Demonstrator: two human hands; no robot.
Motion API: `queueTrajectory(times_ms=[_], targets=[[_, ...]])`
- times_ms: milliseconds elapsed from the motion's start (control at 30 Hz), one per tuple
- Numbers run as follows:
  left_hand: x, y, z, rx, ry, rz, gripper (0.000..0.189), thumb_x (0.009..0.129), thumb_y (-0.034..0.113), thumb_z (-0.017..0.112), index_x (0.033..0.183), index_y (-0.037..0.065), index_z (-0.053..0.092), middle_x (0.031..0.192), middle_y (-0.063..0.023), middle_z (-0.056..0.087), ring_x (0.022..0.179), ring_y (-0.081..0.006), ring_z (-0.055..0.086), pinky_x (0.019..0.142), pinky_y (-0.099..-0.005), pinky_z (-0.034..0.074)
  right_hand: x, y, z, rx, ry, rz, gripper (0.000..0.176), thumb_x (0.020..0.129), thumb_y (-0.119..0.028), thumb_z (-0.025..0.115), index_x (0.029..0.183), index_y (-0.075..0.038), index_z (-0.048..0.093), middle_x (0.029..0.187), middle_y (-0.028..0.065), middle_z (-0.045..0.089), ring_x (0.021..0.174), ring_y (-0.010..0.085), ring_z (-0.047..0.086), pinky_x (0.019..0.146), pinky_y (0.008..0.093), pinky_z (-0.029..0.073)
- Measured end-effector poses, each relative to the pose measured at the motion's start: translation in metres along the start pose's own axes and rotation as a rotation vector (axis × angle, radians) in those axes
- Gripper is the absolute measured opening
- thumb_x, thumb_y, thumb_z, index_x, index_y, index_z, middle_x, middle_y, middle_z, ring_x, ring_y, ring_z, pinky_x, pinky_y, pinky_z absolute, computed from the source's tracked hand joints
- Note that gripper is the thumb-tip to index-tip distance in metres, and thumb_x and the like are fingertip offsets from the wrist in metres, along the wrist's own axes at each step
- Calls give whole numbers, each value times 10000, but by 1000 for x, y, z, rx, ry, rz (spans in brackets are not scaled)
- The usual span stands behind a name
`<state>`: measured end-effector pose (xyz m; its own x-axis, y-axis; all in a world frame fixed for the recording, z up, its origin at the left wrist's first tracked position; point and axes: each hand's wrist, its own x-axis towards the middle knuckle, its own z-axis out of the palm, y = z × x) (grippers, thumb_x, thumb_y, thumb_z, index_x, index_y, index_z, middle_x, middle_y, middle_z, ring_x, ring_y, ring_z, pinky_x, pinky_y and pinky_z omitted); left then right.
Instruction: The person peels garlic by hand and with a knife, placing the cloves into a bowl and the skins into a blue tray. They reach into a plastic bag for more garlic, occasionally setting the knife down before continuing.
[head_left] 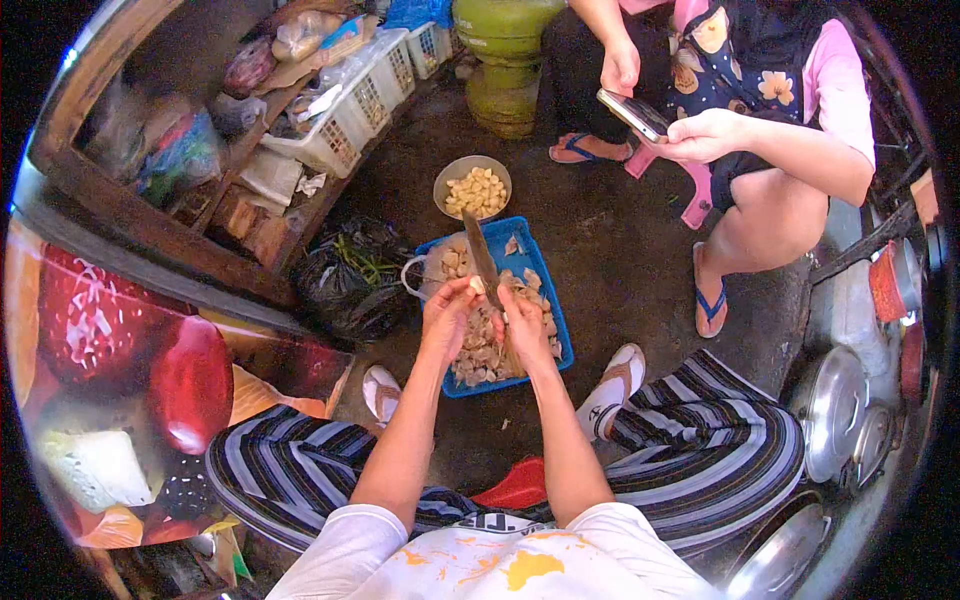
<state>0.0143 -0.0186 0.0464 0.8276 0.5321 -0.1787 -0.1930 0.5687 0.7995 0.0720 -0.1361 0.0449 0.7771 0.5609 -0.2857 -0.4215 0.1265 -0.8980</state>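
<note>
plainly, pinches a small pale clove (476, 286) in the left hand (452, 318), with fingers bent close together, and grips a knife (480, 250) in the right hand (525, 322), with fingers curled round, near the middle of the frame and above a blue tray (563, 345). holds the blade very near the left fingertips, so could well nick one if the clove slips or turns; cannot tell whether steel and clove touch. could also drop the clove among the tan, flaky-looking cloves (485, 365) below and lose sight of it there. must mind the knife's tip too, pointed toward the top of the frame and overlapping, in this view, the near rim of a bowl (440, 190) of pale cloves (477, 188); might knock that rim with a careless forward reach.

around these, has to reckon with a black plastic bag (345, 280) left of the tray and a white handle (404, 275) looping out at its left edge, easy to snag. at upper right, shows another person (775, 85) with a phone (635, 115); at top centre, a green gas cylinder (505, 60); at upper left, white baskets (345, 125); at far right, metal lids (838, 410).
</note>
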Motion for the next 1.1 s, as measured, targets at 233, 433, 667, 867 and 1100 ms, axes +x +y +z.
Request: queueTrajectory(times_ms=[233, 433, 667, 867, 1100], targets=[[3, 5, 10, 237, 127, -54, 204, 795, 30, 639, 993, 3, 598, 903, -53, 620, 773, -120, 591, 682, -221, 489, -5, -9, 0, 23, 46, 8, 402, 903, -426, 489, 690, -89, 536, 512, -16, 461, 443, 66, 428, 417, 214, 329], [13, -19, -1, -108, 107, -33, 174, 798, 16, 631, 965, 26, 585, 885, -76, 623, 753, -128, 595, 661, -213, 500, -3, -13, -10, 296, 93, 181, 344, 898, -441, 485, 788, -116, 500, 522, -18, 446, 431, 92, 439, 418, 235, 364], [79, -30, -30, -105, 239, -102, 120, 816, -9, 576, 934, -3, 550, 894, -96, 600, 777, -179, 589, 700, -267, 508, 8, 23, -35, 71, 248, 116, 375, 878, -474, 507, 810, -105, 518, 534, -8, 464, 434, 84, 431, 419, 224, 342], [184, 24, 5, 43, 280, 39, 166, 818, 154, 570, 877, 1, 596, 894, -102, 605, 817, -205, 587, 722, -310, 487, 17, 34, -47, -25, 312, 175, 390, 883, -455, 512, 772, -81, 538, 532, -12, 450, 440, 78, 424, 420, 229, 343], [155, 22, -17, 1622, -31, -233, 313, 832, 270, 502, 995, 25, 607, 1050, -222, 579, 984, -361, 552, 826, -398, 444, 29, 45, -52, -62, 320, 176, 408, 892, -448, 498, 737, -72, 534, 517, -9, 445, 432, 85, 426, 415, 230, 339]])
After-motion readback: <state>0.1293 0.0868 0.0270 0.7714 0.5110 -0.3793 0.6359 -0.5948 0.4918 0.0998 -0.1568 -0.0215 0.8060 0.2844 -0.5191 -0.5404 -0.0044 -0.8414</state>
